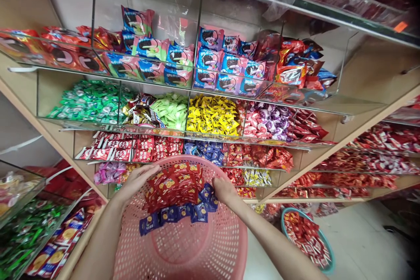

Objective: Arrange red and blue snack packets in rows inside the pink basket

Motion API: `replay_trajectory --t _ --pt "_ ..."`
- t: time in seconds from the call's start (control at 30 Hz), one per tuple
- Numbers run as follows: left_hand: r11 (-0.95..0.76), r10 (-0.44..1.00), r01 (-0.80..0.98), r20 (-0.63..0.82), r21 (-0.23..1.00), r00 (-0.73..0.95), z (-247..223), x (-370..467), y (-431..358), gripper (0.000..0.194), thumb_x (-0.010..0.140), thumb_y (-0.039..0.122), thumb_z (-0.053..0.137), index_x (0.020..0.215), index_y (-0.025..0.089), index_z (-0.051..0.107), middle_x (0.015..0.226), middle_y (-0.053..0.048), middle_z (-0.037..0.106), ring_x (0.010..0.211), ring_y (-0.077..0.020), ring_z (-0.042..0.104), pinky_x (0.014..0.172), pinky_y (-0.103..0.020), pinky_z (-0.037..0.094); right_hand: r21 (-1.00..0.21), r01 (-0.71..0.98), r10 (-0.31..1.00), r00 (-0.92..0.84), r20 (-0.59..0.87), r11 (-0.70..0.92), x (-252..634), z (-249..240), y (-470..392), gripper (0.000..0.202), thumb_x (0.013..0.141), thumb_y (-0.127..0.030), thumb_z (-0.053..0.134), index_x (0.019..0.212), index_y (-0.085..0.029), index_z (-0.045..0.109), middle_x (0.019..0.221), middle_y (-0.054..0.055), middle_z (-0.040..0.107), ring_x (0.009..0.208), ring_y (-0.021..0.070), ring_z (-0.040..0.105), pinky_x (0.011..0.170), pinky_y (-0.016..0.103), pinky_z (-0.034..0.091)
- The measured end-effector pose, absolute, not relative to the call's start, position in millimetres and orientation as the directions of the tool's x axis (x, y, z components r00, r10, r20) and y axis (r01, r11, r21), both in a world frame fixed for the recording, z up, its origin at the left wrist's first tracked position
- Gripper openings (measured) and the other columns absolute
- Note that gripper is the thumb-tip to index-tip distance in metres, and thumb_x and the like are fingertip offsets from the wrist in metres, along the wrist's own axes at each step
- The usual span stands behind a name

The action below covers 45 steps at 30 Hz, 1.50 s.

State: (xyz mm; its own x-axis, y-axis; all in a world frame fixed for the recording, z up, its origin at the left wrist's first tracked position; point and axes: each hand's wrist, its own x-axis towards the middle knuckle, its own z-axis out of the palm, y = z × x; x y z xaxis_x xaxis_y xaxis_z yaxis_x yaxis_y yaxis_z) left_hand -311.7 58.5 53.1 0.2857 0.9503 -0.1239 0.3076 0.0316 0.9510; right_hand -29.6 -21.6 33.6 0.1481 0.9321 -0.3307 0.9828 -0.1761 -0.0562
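A pink perforated plastic basket fills the lower middle of the head view, its open top facing me. Inside, red snack packets are piled against the far wall, with a row of dark blue packets along their near side. My left hand lies at the basket's upper left, fingers stretched out beside the red packets. At the right side, my right hand is closed over the wall, right against the blue packets. Its fingertips are hidden, so what it grips cannot be made out.
Glass-fronted shelves with packaged snacks stand ahead, several levels high. Yellow packets and green packets fill compartments. A teal basket of red packets stands on the floor at right. Another glass-sided display is at left.
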Motion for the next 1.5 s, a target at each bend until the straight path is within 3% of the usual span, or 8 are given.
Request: replay_trajectory --t 0.23,0.57,0.77,0.93,1.1,1.5 --pt "0.024 0.949 0.301 -0.116 0.953 0.292 54.1 -311.2 58.6 0.048 0.064 0.056 0.059 0.097 0.021 0.067 0.111 -0.004 0.063 0.11 -0.0227 0.051 0.1 -0.032 0.033 -0.026 0.998 0.978 0.042 -0.205 -0.048 -27.0 27.7 -19.7 0.032 0.079 -0.002 0.035 0.101 -0.011 0.057 0.094 0.013 0.063 0.09 0.0196 0.059 0.076 0.026 0.04" --pt "0.011 0.95 0.326 -0.111 0.945 0.291 57.5 -309.9 56.9 0.049 0.065 0.056 0.058 0.097 0.02 0.067 0.111 -0.005 0.063 0.11 -0.0235 0.051 0.1 -0.033 0.033 -0.156 0.978 0.931 -0.185 -0.316 0.141 -17.8 31.5 -8.3 0.028 0.072 -0.005 0.045 0.09 -0.016 0.062 0.091 0.007 0.064 0.086 0.0192 0.058 0.069 0.024 0.041" --pt "0.028 0.953 0.343 -0.129 0.939 0.276 59.8 -308.8 55.8 0.045 0.065 0.055 0.058 0.095 0.023 0.067 0.111 -0.002 0.063 0.112 -0.0222 0.05 0.1 -0.032 0.032 -0.135 0.98 0.957 -0.174 -0.232 0.145 -20.3 13.4 -5.7 0.033 0.079 -0.006 0.035 0.101 -0.014 0.058 0.096 0.01 0.062 0.09 0.0182 0.057 0.077 0.027 0.041" --pt "0.019 0.956 0.356 -0.121 0.934 0.266 60.5 -308.3 55.6 0.046 0.065 0.056 0.058 0.094 0.021 0.068 0.111 -0.003 0.063 0.111 -0.0233 0.05 0.1 -0.033 0.031 -0.114 0.978 0.964 -0.191 -0.184 0.172 -22.1 16.4 -14.0 0.045 0.075 -0.001 0.036 0.115 -0.015 0.049 0.105 0.011 0.057 0.087 0.0173 0.059 0.074 0.027 0.043" --pt "0.009 0.954 0.347 -0.112 0.938 0.279 56.8 -309.8 57.3 0.047 0.065 0.055 0.058 0.095 0.021 0.067 0.111 -0.004 0.063 0.111 -0.023 0.05 0.1 -0.033 0.032 -0.029 0.99 0.981 -0.144 -0.132 0.141 -22.9 29.1 -30.9 0.043 0.075 0.002 0.034 0.11 -0.017 0.05 0.105 0.01 0.056 0.081 0.0163 0.061 0.068 0.025 0.044" --pt "0.029 0.956 0.363 -0.133 0.931 0.263 54.8 -309.7 58.2 0.049 0.064 0.057 0.058 0.097 0.022 0.067 0.113 -0.004 0.062 0.112 -0.0224 0.05 0.1 -0.032 0.032 -0.016 0.995 0.952 -0.098 -0.292 0.097 -41.7 30.0 -52.0 0.039 0.076 0.003 0.036 0.108 -0.011 0.053 0.107 0.016 0.056 0.086 0.0194 0.062 0.072 0.027 0.048"
